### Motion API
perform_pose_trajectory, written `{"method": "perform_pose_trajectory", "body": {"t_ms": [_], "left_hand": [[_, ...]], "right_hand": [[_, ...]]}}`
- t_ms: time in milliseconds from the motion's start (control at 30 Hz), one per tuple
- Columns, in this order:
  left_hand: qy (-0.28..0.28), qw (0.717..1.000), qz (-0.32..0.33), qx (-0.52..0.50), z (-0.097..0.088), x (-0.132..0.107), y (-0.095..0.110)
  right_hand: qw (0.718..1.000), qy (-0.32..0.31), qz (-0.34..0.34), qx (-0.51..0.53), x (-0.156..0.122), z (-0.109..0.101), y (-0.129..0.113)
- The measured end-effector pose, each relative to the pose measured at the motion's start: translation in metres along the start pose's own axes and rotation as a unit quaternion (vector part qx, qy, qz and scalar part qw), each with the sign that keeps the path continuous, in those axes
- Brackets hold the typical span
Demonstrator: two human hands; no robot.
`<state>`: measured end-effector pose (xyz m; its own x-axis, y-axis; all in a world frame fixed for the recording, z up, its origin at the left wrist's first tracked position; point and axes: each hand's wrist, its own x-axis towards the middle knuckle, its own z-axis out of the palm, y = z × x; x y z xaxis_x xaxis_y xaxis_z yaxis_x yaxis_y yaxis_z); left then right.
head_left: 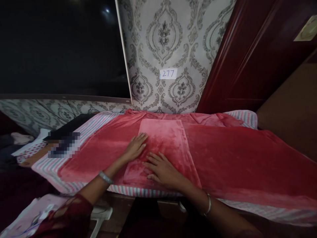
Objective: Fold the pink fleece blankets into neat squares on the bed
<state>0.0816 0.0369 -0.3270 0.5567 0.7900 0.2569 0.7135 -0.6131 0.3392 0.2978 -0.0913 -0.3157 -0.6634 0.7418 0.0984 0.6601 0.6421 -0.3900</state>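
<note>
A red plush blanket [247,155] is spread over the table, with a folded section in the middle that looks lighter pink near its far end. My left hand [135,147] lies flat on the left edge of that folded section, fingers stretched out. Just right of it and nearer to me, my right hand [163,170] rests palm down on the same fold, fingers spread. Neither hand grips the fabric. Under the blanket lies a striped cloth [146,191], showing along the near edge and at the left and far right corners.
A large dark screen [61,46] hangs at the back left. On the patterned wall is a paper label [168,73] reading 277. A dark red wooden door [247,56] stands at the right. Below the table's left front are a pinkish surface [47,208] and a pale stool [101,213].
</note>
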Motion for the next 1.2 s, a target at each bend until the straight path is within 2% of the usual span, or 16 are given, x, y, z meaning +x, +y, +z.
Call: {"method": "perform_pose_trajectory", "body": {"t_ms": [133, 200, 267, 400, 600, 700, 800, 900, 1000, 1100, 1133, 1200], "left_hand": [[-0.077, 0.994, -0.053, 0.055, -0.004, 0.065, -0.004], [-0.091, 0.99, -0.079, 0.075, 0.003, 0.084, -0.009], [-0.091, 0.989, -0.09, 0.08, 0.013, 0.092, -0.015], [-0.085, 0.987, -0.101, 0.087, 0.029, 0.091, -0.027], [-0.07, 0.991, -0.094, 0.064, 0.034, 0.092, -0.035], [-0.015, 0.993, -0.104, -0.057, 0.032, 0.095, -0.038], [0.057, 0.977, -0.131, -0.161, 0.028, 0.094, -0.042], [0.117, 0.959, -0.169, -0.193, 0.022, 0.075, -0.042], [0.155, 0.921, -0.208, -0.292, 0.017, 0.031, -0.034], [0.153, 0.8, -0.277, -0.51, 0.013, -0.021, -0.017], [0.148, 0.767, -0.3, -0.547, 0.01, -0.036, -0.011], [0.138, 0.725, -0.319, -0.595, 0.005, -0.06, 0.004]], "right_hand": [[0.999, -0.022, -0.027, -0.004, 0.02, 0.007, 0.002], [0.999, -0.034, -0.029, 0.008, 0.022, 0.011, 0.003], [0.999, -0.036, -0.026, 0.025, 0.019, 0.013, 0.003], [0.998, -0.045, -0.021, 0.049, 0.016, 0.008, 0.002], [0.998, -0.039, -0.024, 0.048, 0.019, 0.007, 0.004], [0.998, -0.036, -0.027, 0.032, 0.018, 0.009, 0.004], [0.999, -0.031, -0.031, 0.02, 0.018, 0.008, 0.005], [0.997, -0.033, -0.066, 0.039, 0.024, -0.002, 0.017], [0.995, 0.012, -0.085, 0.049, 0.04, -0.024, 0.047], [0.995, 0.102, 0.018, -0.001, 0.065, -0.054, 0.093], [0.991, 0.115, 0.061, -0.016, 0.075, -0.064, 0.108], [0.984, 0.124, 0.124, -0.03, 0.092, -0.08, 0.137]]}}
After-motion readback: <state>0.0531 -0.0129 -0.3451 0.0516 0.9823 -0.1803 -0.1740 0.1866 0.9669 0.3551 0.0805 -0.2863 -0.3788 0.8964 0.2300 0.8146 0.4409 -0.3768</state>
